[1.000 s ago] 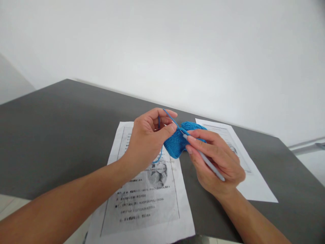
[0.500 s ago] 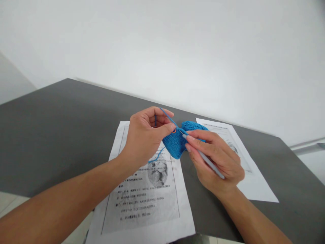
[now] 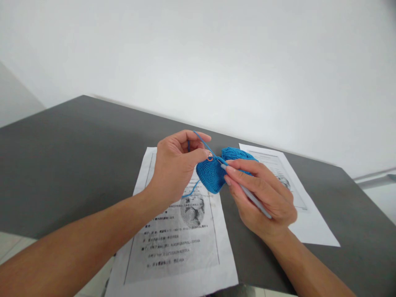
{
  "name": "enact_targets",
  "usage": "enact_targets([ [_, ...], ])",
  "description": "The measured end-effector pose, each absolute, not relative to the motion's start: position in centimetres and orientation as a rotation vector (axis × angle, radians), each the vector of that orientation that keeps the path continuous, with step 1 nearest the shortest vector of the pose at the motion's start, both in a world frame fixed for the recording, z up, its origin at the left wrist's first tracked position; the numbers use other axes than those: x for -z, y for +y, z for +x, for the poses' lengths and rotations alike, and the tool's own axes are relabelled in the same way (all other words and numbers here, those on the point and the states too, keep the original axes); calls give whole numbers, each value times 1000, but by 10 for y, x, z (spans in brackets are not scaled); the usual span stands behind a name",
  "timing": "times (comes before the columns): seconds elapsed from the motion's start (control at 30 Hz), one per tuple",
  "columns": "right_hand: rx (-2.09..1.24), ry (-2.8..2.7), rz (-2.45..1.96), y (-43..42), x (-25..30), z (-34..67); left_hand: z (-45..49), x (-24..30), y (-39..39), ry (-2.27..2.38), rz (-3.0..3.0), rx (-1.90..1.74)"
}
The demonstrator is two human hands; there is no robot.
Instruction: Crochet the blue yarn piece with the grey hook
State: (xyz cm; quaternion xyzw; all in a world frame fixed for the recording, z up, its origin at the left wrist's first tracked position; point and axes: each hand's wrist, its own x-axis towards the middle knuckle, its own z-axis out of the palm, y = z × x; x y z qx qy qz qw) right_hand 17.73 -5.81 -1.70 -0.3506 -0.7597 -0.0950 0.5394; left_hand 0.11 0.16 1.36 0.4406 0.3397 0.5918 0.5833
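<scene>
My left hand [image 3: 182,163] pinches the upper left edge of a round blue crochet piece [image 3: 211,174] between thumb and fingers. Blue yarn [image 3: 202,141] runs over its raised index finger down to the work. A small orange stitch marker [image 3: 210,158] sits on the edge beside the thumb. In my right hand [image 3: 262,189] is a grey-handled crochet hook [image 3: 255,200], held like a pen, its tip at the top edge of the piece. Behind the right fingers lies a ball of blue yarn [image 3: 236,154], partly covered.
A printed sheet [image 3: 173,264] with text and a picture lies under my left hand on the dark grey table [image 3: 77,165]. Another printed sheet [image 3: 315,227] lies to the right, partly under my right hand. A white wall [image 3: 198,62] rises behind the table.
The crochet piece and both hands have shifted very slightly left. The orange marker shows a little more clearly beside the left thumb. Both grips stay the same.
</scene>
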Motion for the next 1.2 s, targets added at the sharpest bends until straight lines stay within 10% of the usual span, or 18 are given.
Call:
enact_targets([
  [0.9,-152,-1494,-854,-56,15,175,-2,-14,-3,711,1274,-1115],
  [1.2,289,-1830,-841,-61,11,182,-3,-13,-4,684,1135,-1160],
])
